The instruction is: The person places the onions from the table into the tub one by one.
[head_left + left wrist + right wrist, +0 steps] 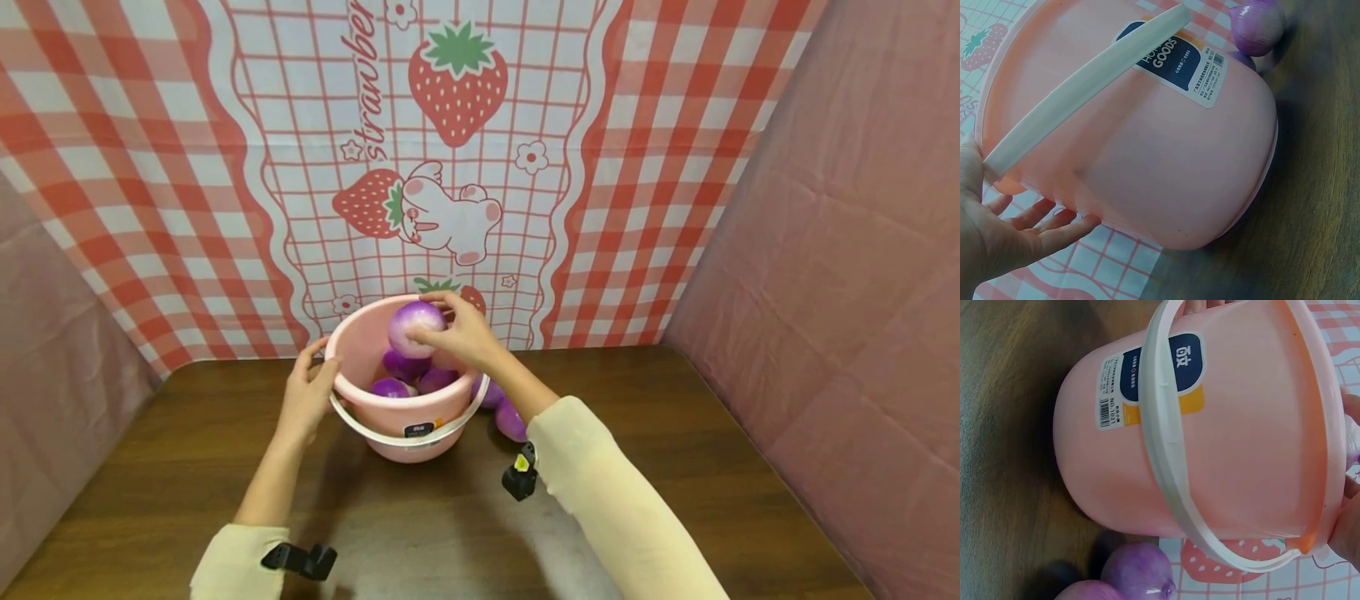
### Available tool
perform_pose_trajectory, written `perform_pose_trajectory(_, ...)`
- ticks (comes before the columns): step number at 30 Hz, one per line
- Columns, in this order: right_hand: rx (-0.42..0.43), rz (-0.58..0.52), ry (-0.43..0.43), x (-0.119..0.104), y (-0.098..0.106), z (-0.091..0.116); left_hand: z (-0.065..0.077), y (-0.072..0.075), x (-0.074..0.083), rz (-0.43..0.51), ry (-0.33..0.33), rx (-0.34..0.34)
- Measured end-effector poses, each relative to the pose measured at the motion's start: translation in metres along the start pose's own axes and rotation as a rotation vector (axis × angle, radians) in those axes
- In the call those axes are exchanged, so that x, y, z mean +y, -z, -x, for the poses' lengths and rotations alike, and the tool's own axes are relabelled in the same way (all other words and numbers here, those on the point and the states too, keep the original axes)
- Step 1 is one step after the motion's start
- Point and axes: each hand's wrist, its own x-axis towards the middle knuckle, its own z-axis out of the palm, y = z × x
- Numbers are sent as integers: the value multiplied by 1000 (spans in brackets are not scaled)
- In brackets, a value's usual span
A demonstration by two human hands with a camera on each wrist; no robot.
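A pink bucket [408,417] with a white handle [1085,84] stands on the table, its label facing my side. My left hand [306,396] grips the rim at the left, thumb near the handle's end and fingers along the outer wall. Over the bucket's opening, my right hand [463,333] holds a purple onion [417,325], pale at one side, between thumb and fingers. Several more purple onions [405,365] lie inside the bucket. In the right wrist view, the right hand [1349,531] is at the rim, and the held onion is mostly hidden.
On the brown wooden table [420,533], purple onions [512,421] lie just right of the bucket, partly behind my right forearm. A strawberry-print cloth [457,92] hangs behind the table. Pink cloth walls [832,250] stand at both sides.
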Motion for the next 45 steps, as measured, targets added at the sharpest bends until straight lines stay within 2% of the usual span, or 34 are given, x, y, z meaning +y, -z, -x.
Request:
perform_pose_trajectory(11,-5,-24,63,3,1,1,0,0,1,-2,-6,0)
perform_pose_trajectory(16,20,-30,74,5,5,2,0,0,0,-5,-6,0)
perform_pose_trajectory(27,142,-28,25,10,35,9,1,0,2,-12,-8,5)
perform_pose_trajectory(37,141,100,-49,24,55,22,1,1,2,-8,-4,3)
perform_pose_trajectory(45,145,82,-56,37,63,31,1,1,1,-7,-3,-3)
